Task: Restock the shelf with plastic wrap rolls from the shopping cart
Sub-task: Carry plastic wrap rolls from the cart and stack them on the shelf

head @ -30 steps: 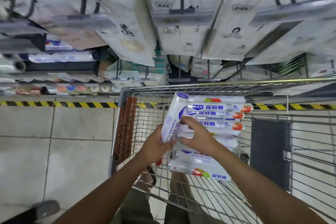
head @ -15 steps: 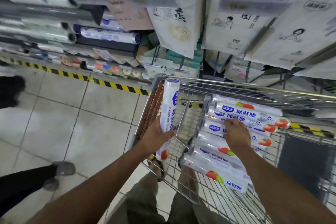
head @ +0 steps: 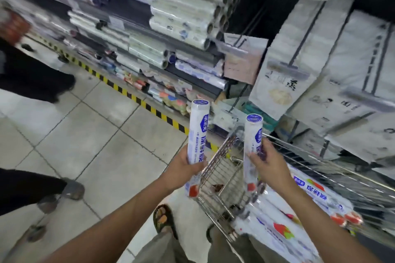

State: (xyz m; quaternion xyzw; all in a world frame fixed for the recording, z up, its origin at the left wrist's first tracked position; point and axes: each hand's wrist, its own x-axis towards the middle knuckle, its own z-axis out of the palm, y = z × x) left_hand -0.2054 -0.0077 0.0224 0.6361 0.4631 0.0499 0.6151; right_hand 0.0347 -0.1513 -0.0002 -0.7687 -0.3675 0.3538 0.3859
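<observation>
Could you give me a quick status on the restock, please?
Left hand grips left roll, right hand grips right roll. Both upright. Bystander at left, near shelf.

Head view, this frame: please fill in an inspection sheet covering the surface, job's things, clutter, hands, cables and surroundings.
Surface: tiled floor, edged by yellow-black striped tape along the shelving.
Job's things: shelf stacked with rolls; shopping cart holds more packaged rolls; left roll and right roll are held upright.
Clutter: nothing seen.
Hands: left hand grips the left roll low down; right hand grips the right roll near its middle.
Cables: nothing seen.
Surroundings: white hanging bags right of the shelf; another person's legs at left; picture blurred.
</observation>
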